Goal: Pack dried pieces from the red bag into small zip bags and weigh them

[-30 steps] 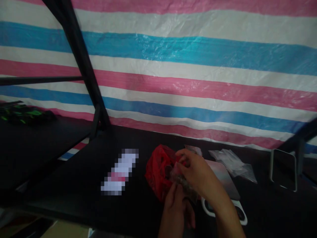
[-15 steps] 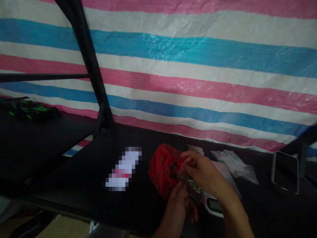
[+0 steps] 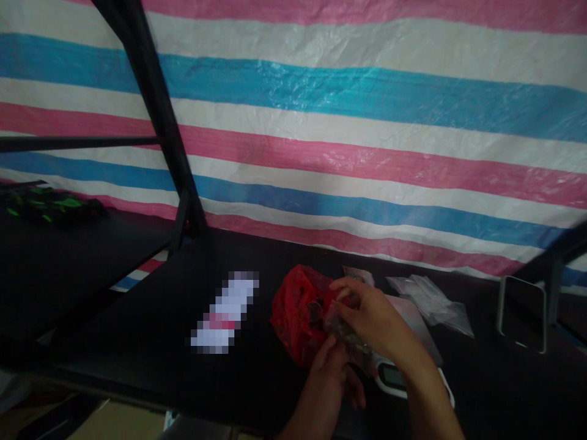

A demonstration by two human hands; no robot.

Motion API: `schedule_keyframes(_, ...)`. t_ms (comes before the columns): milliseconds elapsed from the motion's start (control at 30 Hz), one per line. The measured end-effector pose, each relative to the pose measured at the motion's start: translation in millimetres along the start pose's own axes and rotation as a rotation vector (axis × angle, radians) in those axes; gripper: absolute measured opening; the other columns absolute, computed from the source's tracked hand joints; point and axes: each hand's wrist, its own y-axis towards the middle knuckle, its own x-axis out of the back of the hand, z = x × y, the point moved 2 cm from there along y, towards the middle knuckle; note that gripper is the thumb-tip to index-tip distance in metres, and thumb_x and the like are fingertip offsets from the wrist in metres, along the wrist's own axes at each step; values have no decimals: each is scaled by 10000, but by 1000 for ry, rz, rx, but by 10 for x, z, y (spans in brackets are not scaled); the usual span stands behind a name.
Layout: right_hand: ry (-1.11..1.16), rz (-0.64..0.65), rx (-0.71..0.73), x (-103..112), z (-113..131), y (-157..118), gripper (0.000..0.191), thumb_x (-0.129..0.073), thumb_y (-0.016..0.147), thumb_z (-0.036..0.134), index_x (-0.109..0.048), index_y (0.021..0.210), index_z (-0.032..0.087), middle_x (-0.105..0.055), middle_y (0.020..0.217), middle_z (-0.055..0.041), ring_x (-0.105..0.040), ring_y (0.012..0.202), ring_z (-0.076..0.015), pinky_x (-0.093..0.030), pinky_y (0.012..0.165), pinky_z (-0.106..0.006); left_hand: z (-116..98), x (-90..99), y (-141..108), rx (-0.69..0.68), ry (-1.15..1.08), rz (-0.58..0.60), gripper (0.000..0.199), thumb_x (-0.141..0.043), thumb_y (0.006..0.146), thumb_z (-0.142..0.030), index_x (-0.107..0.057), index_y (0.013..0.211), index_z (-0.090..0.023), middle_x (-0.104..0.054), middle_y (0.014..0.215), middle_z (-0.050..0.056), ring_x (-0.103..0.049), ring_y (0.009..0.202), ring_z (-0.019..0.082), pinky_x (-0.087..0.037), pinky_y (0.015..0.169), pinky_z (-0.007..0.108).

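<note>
Along a black shelf [image 3: 137,342] backed by a striped tarpaulin [image 3: 348,98], a red plastic bag [image 3: 293,318] lay crumpled just left of both hands. Above it, the right hand [image 3: 371,318] had its fingers drawn together, clamped on a clear plastic packet [image 3: 342,333] at the bag's edge; the left hand [image 3: 321,391] sat below, its fingers too hidden to tell their grip. Pinching such film close to its edge made the surest hold, since it slips easily. Against the earlier frame, the view had only tilted slightly, and the packet stayed in the right hand's fingers, beside the bag.
</note>
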Motion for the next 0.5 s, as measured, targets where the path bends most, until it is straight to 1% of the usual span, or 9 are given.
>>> schedule_keyframes(100, 16, 9, -3, 7, -4, -14, 339, -593, 875, 73, -737, 1139, 230, -765, 948, -17, -732, 868, -184, -512, 777, -286, 3, -3, -11, -5, 5, -6, 790, -735, 644, -713, -541, 1197, -183, -679, 601, -31, -534, 368, 124, -349, 419, 242)
schedule_keyframes(167, 15, 19, -15, 8, -3, -20, 330, -603, 868, 73, -741, 1124, 229, -764, 955, -21, -731, 868, -184, -518, 773, -282, 20, 8, -14, -22, 5, -5, 832, -709, 708, -687, -492, 1330, -178, -673, 582, -44, -529, 366, 129, -360, 425, 238)
schedule_keyframes(233, -5, 26, -23, 10, -3, -24, 349, -598, 859, 64, -742, 1129, 231, -766, 960, -22, -731, 869, -184, -518, 760, -275, 39, 18, -11, -32, 8, 14, 835, -685, 765, -653, -455, 1410, -175, -672, 572, -45, -533, 371, 133, -364, 435, 233)
schedule_keyframes(300, -16, 23, -29, 16, -10, -25, 373, -588, 855, 62, -741, 1145, 241, -770, 959, -17, -732, 872, -184, -517, 760, -273, 46, 20, 0, -14, 17, 42, 864, -687, 754, -652, -459, 1425, -157, -687, 573, -26, -547, 380, 144, -368, 441, 237)
schedule_keyframes(367, -3, 15, -21, 27, -16, -27, 379, -589, 849, 70, -742, 1148, 247, -770, 953, -14, -731, 873, -183, -521, 767, -272, 33, 16, 8, 4, 31, 47, 958, -687, 706, -697, -455, 1441, -127, -709, 582, 2, -539, 372, 149, -353, 434, 243)
schedule_keyframes(433, 22, 17, -23, 48, -18, -32, 357, -598, 844, 89, -742, 1132, 242, -763, 938, -14, -725, 850, -180, -525, 746, -269, 15, 10, -4, 18, 56, 35, 1068, -686, 677, -735, -417, 1494, -101, -723, 595, 18, -532, 371, 150, -341, 433, 246)
schedule_keyframes(500, 65, 28, -30, 90, -10, -45, 306, -613, 853, 137, -737, 1116, 234, -753, 917, -15, -715, 809, -178, -527, 704, -265, -2, 9, -45, 7, 85, 16, 1130, -694, 707, -743, -348, 1576, -110, -734, 631, 15, -552, 405, 153, -344, 453, 248)
